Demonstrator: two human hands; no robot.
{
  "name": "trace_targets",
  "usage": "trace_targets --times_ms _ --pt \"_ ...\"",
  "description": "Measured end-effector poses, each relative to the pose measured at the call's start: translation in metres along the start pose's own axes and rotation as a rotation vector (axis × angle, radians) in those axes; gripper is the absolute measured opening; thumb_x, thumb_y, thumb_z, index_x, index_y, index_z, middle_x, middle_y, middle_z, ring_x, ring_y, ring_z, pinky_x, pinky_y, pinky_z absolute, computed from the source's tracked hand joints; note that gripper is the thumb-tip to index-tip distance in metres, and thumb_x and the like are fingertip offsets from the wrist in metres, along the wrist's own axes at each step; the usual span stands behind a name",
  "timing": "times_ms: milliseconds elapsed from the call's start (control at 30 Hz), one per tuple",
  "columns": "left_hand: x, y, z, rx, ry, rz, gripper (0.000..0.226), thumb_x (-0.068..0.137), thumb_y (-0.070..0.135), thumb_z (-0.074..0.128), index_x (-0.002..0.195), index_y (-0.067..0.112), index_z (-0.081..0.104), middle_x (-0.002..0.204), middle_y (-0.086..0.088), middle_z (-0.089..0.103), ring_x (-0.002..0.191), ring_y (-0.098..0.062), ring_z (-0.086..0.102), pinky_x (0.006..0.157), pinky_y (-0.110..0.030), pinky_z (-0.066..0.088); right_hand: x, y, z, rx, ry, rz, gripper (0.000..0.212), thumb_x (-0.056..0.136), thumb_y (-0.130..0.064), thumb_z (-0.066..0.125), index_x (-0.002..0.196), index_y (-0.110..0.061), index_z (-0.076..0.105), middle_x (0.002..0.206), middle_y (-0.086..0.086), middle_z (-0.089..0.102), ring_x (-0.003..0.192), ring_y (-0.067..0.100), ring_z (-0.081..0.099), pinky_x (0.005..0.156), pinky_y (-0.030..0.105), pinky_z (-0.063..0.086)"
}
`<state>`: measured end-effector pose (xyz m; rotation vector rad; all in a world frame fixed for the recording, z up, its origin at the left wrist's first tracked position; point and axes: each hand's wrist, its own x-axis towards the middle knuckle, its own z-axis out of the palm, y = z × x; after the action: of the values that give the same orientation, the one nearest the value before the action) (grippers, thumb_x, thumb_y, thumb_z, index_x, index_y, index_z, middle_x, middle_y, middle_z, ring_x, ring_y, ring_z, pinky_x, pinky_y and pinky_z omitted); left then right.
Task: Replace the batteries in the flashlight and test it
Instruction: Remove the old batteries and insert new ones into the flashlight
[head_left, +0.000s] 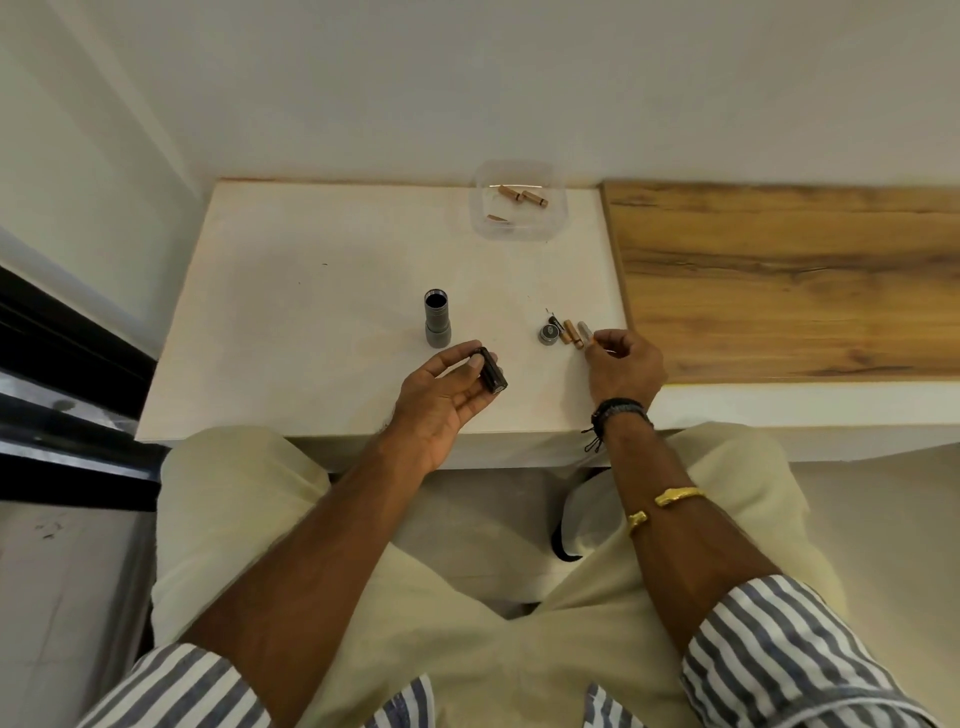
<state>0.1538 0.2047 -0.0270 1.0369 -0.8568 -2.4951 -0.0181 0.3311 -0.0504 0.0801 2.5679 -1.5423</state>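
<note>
The grey flashlight body (436, 319) stands upright on the white table (322, 291), its open end facing up. My left hand (447, 395) holds a black cylindrical battery holder (491, 370) just in front of the flashlight. The grey tail cap (549, 332) lies to the right, with two copper-coloured batteries (571, 332) beside it. My right hand (623, 364) pinches a silver-grey battery (586, 335) by its end, right next to those two; the battery rests on or just above the table.
A clear plastic container (519, 205) at the table's back edge holds three more copper batteries. A wood-grain surface (789, 280) adjoins the table on the right. A white wall runs behind. My knees sit under the front edge.
</note>
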Motion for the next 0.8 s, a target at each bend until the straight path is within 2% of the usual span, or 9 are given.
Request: trace_targets --times_ms 133,367,500,600,667,733,800 --pt "0.000 0.001 0.004 -0.011 0.008 -0.004 0.032 0.093 0.005 0.062 0.125 -0.002 0.061 0.117 -0.019 0.070 0.108 -0.030 0.068 0.083 -0.035 0.060 -0.003 -0.002 0.002 -0.072 -0.026 -0.032 0.013 0.085 -0.016 0.079 0.098 -0.015 0.080 0.089 -0.004 0.072 0.081 0.010 0.064 0.076 0.024 0.051" --pt "0.003 0.002 0.009 -0.061 0.005 -0.023 0.029 0.092 0.010 0.063 0.119 0.000 0.064 0.107 -0.014 0.073 0.094 -0.021 0.072 0.081 -0.030 0.060 -0.002 -0.002 0.000 -0.075 -0.017 -0.044 0.016 0.085 -0.019 0.080 0.101 -0.016 0.079 0.090 -0.006 0.070 0.073 0.006 0.060 0.078 0.029 0.057" --pt "0.006 0.002 0.012 -0.111 0.015 -0.046 0.022 0.093 0.012 0.063 0.114 0.005 0.067 0.103 -0.010 0.074 0.090 -0.017 0.072 0.078 -0.028 0.060 -0.004 -0.012 0.007 -0.008 0.006 -0.134 0.015 0.084 -0.022 0.080 0.098 -0.019 0.078 0.094 -0.002 0.074 0.072 0.009 0.062 0.068 0.015 0.052" --pt "0.009 0.003 0.014 -0.157 0.021 -0.066 0.019 0.093 0.013 0.063 0.110 0.007 0.068 0.103 -0.011 0.075 0.091 -0.018 0.072 0.078 -0.028 0.060 -0.006 -0.027 0.016 0.081 -0.021 -0.157 0.015 0.083 -0.012 0.075 0.095 -0.021 0.078 0.089 -0.002 0.075 0.078 0.014 0.068 0.071 0.024 0.059" --pt "0.012 0.003 0.016 -0.167 0.022 -0.075 0.021 0.092 0.015 0.063 0.111 0.007 0.068 0.104 -0.011 0.075 0.092 -0.018 0.072 0.078 -0.028 0.060 -0.002 -0.038 0.026 0.140 -0.065 -0.163 0.017 0.083 -0.007 0.072 0.092 -0.020 0.078 0.081 -0.002 0.073 0.072 0.015 0.069 0.066 0.029 0.061" --pt "0.015 0.002 0.017 -0.179 0.029 -0.091 0.023 0.091 0.016 0.064 0.112 0.007 0.068 0.105 -0.012 0.075 0.094 -0.019 0.072 0.079 -0.029 0.060 0.006 -0.052 0.039 0.162 -0.116 -0.185 0.017 0.083 -0.008 0.070 0.092 -0.020 0.079 0.075 -0.003 0.072 0.064 0.011 0.067 0.061 0.032 0.061" --pt "0.018 0.001 0.018 -0.199 0.045 -0.112 0.023 0.091 0.016 0.065 0.111 0.007 0.068 0.106 -0.013 0.075 0.095 -0.020 0.072 0.078 -0.029 0.061 0.023 -0.068 0.055 0.124 -0.158 -0.248 0.015 0.082 -0.015 0.072 0.090 -0.025 0.079 0.077 -0.007 0.074 0.070 0.012 0.070 0.068 0.039 0.064"
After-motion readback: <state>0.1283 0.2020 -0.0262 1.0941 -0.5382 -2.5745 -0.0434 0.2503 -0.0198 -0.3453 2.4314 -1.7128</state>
